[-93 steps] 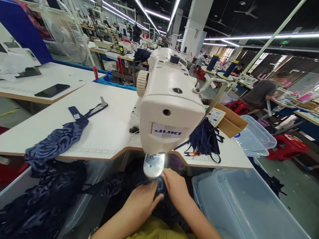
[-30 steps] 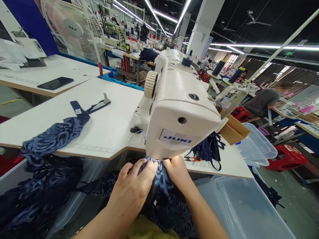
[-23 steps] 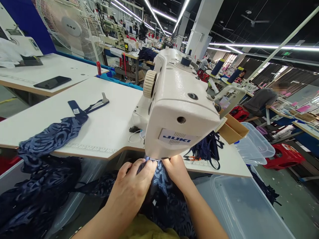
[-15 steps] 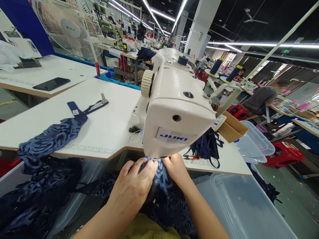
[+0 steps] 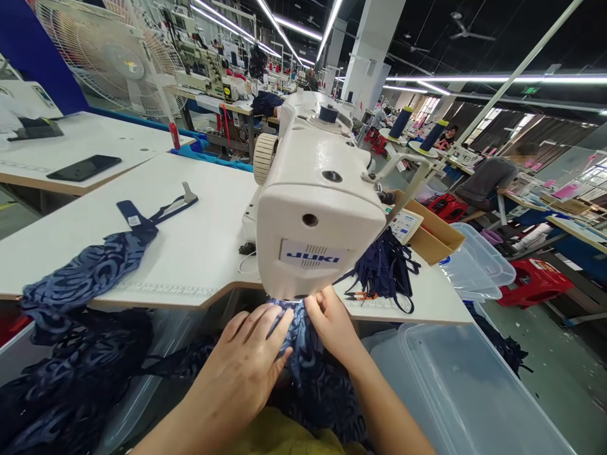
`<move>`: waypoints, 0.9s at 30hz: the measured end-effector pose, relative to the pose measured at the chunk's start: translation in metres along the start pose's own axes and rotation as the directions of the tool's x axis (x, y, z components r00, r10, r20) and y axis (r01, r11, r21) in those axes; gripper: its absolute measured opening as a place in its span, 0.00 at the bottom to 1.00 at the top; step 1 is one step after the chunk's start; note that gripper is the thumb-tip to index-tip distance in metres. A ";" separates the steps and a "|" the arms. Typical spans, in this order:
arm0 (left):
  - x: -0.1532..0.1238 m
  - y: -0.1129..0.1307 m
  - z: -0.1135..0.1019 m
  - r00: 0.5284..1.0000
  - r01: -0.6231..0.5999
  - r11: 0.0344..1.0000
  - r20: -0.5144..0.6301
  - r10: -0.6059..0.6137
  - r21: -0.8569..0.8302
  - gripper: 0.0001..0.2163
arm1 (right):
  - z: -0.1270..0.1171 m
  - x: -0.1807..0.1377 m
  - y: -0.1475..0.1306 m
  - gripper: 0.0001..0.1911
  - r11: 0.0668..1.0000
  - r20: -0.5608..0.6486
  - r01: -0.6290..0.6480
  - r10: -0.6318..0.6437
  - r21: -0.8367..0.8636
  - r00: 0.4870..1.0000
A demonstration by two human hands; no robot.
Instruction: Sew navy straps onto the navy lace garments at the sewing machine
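Observation:
Dark blue patterned lace fabric (image 5: 303,354) runs from my lap up to beneath the head of a white JUKI sewing machine (image 5: 322,234). My left hand (image 5: 249,354) holds the lace's left side, fingertips on top near the needle area and thumb at its near side. On the other side, my right hand (image 5: 334,322) grips the lace edge with bent fingers, close under the machine head. The needle and presser foot are hidden behind the machine head.
On the table to the left lies a blue lace garment (image 5: 95,262) with a strap. Navy straps (image 5: 386,265) and orange-handled snips (image 5: 360,296) lie right of the machine, near a cardboard box (image 5: 434,230). A clear plastic bin (image 5: 474,385) stands at lower right; a phone (image 5: 84,168) rests far left.
My left fingers have spread a little and its thumb now shows on the lace. More of the lace is visible between my hands. The whole view has shifted slightly.

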State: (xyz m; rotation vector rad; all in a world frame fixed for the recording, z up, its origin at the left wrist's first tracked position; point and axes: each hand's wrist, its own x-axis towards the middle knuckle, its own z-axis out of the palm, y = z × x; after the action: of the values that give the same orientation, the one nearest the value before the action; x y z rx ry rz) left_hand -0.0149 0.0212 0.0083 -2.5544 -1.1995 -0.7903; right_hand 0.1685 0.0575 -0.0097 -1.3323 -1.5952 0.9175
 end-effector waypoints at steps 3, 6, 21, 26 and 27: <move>-0.007 -0.004 0.003 0.992 -0.123 0.992 0.025 0.124 -0.030 0.21 | 0.001 -0.007 -0.002 0.03 1.000 0.024 -0.023 0.023 0.009 0.999; -0.012 -0.001 0.012 0.996 -0.091 0.996 -0.003 0.091 -0.007 0.21 | 0.001 -0.006 -0.002 0.04 0.999 0.015 -0.032 0.032 -0.017 0.999; -0.014 -0.007 0.020 0.999 -0.006 1.000 -0.046 0.007 0.007 0.17 | 0.003 0.001 -0.010 0.01 0.984 -0.062 -0.056 0.047 -0.168 0.997; -0.008 -0.007 0.016 1.000 0.017 1.000 -0.025 -0.017 -0.020 0.16 | 0.003 0.000 -0.007 0.02 0.985 -0.067 -0.044 0.033 -0.165 0.997; -0.008 -0.007 0.016 1.000 0.017 1.000 -0.021 -0.017 -0.020 0.16 | 0.002 0.000 -0.006 0.02 0.986 -0.066 -0.040 0.030 -0.163 0.997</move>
State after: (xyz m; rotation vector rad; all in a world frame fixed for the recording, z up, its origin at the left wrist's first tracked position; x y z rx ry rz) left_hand -0.0183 0.0271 -0.0095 -2.5485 -1.2147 -0.8344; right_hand 0.1639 0.0560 -0.0049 -1.4930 -1.6316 0.7696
